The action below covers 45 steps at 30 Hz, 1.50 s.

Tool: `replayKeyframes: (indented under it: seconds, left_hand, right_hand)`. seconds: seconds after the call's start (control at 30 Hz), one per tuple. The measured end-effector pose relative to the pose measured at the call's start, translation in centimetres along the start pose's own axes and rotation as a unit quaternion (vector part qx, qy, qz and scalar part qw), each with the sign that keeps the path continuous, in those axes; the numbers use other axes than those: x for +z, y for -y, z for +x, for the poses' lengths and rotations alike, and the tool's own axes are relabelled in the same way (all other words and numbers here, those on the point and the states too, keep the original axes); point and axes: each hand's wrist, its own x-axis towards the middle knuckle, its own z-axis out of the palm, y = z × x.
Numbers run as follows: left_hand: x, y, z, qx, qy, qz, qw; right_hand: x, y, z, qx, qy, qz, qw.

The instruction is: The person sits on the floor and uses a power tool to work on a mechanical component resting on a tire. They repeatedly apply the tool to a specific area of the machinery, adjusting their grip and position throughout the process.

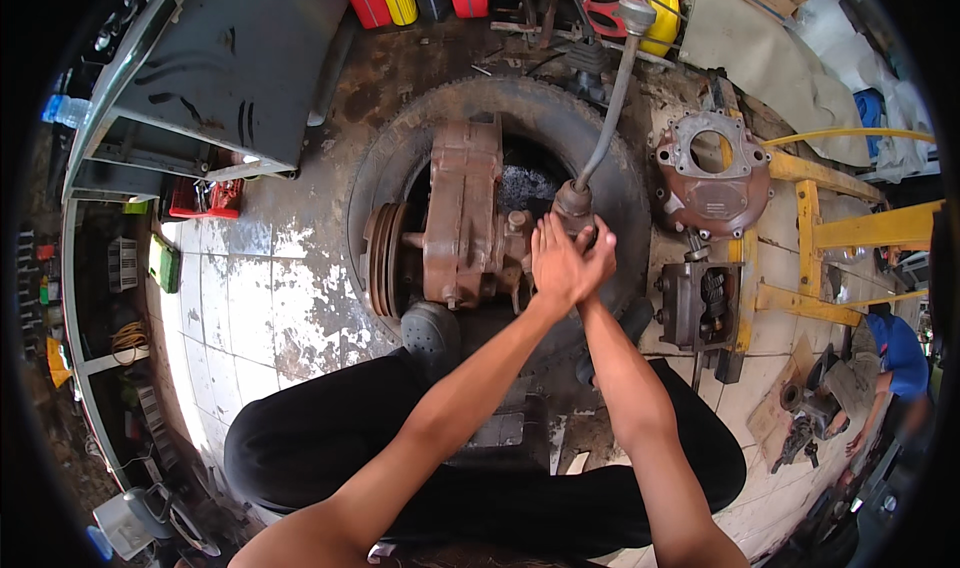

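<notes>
A brown, rusty gearbox (pixel 465 203) lies across a tyre (pixel 385 158) on the floor in front of me. A grooved pulley-like wheel (pixel 385 260) sits at its left end. From its right part rises a long grey gear lever (pixel 605 123), with a brown collar (pixel 572 200) at its foot. My left hand (pixel 562 270) is laid over the right one just below this collar, fingers stretched out and thumb apart. Mostly covered by it, my right hand (pixel 603 236) is against the gearbox's right part; its fingers are largely hidden.
To the right lie a bell housing (pixel 690 190), an open gear casing (pixel 690 303) and a yellow metal frame (pixel 800 218). A grey metal cabinet (pixel 215 63) stands left, with a red tray (pixel 205 200) beside it. Another person's blue sleeve (pixel 897 358) shows far right, near parts on cardboard.
</notes>
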Motion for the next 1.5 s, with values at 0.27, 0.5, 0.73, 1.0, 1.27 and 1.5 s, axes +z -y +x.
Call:
replayKeyframes:
  seconds: [0.27,0.5,0.73,1.0,1.27,1.5]
  left_hand:
    - [-0.6,0.2,1.0,-0.017,0.007,-0.015,1.000]
    - [-1.0,0.1,4.0,-0.044,-0.014,-0.004,0.999]
    - [-1.1,0.9,1.7,0.015,0.009,-0.048,0.999]
    - [0.4,1.5,0.9,0.061,-0.037,0.020,0.997]
    - [0.0,0.1,-0.3,0.063,-0.018,-0.005,0.998]
    - [0.0,0.6,-0.2,0.046,-0.012,0.014,0.999]
  right_hand:
    - [0.5,-0.8,-1.2,0.000,0.006,0.015,1.000]
    - [0.2,0.1,-1.0,0.015,0.056,-0.030,0.998]
    - [0.2,0.2,-0.9,-0.018,-0.025,0.026,0.999]
    - [0.3,0.4,-0.6,0.001,-0.026,0.009,1.000]
    - [0.4,-0.6,-0.1,-0.030,-0.061,0.031,0.997]
    - [0.6,-1.1,-0.5,-0.057,-0.062,0.015,0.996]
